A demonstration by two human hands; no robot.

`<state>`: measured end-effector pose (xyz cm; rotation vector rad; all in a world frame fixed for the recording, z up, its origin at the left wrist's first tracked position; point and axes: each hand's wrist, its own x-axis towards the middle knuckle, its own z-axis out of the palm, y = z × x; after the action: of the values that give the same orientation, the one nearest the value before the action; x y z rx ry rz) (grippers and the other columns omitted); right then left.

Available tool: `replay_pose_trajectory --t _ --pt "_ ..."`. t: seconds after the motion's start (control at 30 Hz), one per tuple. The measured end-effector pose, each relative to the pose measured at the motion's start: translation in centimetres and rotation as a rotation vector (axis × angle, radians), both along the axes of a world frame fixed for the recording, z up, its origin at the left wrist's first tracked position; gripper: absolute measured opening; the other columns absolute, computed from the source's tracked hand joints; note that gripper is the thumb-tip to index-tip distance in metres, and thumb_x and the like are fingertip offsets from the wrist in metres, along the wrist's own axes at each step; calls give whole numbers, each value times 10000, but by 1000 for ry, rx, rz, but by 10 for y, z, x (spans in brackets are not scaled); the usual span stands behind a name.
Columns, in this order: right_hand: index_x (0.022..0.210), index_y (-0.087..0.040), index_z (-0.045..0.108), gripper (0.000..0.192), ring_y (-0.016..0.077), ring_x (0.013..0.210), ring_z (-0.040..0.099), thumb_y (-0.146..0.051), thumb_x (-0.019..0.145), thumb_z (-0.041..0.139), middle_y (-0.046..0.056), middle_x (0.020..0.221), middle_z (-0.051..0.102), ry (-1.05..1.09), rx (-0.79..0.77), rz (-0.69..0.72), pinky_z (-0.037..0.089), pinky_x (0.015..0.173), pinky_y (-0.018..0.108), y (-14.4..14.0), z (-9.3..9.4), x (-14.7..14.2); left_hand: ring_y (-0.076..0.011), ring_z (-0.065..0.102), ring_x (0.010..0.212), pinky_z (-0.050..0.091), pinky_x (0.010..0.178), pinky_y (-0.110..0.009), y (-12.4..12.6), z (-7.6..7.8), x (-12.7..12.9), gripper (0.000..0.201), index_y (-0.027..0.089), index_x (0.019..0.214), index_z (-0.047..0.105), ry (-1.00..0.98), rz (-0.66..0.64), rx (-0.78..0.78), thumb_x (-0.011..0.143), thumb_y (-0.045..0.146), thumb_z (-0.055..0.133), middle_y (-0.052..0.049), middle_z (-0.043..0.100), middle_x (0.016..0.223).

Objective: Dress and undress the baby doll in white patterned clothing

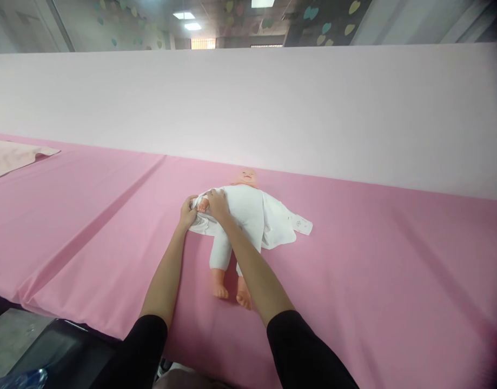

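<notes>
A baby doll (248,177) lies on its back, its head toward the white wall and its bare feet toward me. White pants (248,208) cover its legs and the middle of its body. Under it a white baby shirt (278,221) is spread, one sleeve (302,224) stretched out flat to the right. At the shirt's left side, my left hand (188,212) is closed on the bunched cloth. My right hand (218,205) closes around the doll's arm by the shoulder side; its fingertips are partly hidden. Between my hands the doll's small hand (203,205) shows.
A pink sheet (373,281) with folds covers the table. Behind it stands a plain white wall (248,108). A pale pink cloth (17,155) lies at the far left. Below the table's front edge is a black chair (65,351).
</notes>
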<state>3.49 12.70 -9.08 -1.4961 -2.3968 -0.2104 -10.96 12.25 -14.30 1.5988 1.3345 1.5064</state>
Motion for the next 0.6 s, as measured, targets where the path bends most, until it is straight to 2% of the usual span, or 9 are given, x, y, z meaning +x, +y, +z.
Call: replay_pose_trajectory --t 0.17,0.23,0.43,0.53,0.6 --pt "1170 -136 502 319 244 1089 436 -109 871 393 124 1182 520 224 29 -4 283 1018 386 6 -1 4 -172 572 849 436 794 -290 -1 0 2 400 158 1082 586 119 29 29 691 123 508 -36 644 958" --pt "1181 -144 493 321 248 1092 428 -130 875 395 124 1195 512 238 23 -4 289 1007 376 6 -1 4 -182 578 896 434 836 -303 -1 1 2 385 157 1080 587 145 29 27 704 126 509 -43 647 994" --pt "1215 -140 472 353 250 1144 417 -148 865 423 132 1250 500 235 -6 -2 253 1051 392 4 1 4 -188 585 878 445 828 -310 -4 3 4 333 156 1065 589 195 68 11 737 155 534 -52 655 983" --pt "1233 -133 483 379 217 1182 434 -142 858 431 113 1258 534 323 -27 35 203 1100 395 5 2 3 -207 577 889 444 823 -330 -6 6 6 293 145 1020 604 230 129 -22 753 264 592 -76 650 975" --pt "1220 -131 510 382 188 1197 447 -144 848 425 92 1262 553 424 -50 37 207 1113 365 5 3 2 -216 575 879 446 815 -338 -6 10 8 346 132 977 620 187 145 -76 725 368 645 -85 648 949"
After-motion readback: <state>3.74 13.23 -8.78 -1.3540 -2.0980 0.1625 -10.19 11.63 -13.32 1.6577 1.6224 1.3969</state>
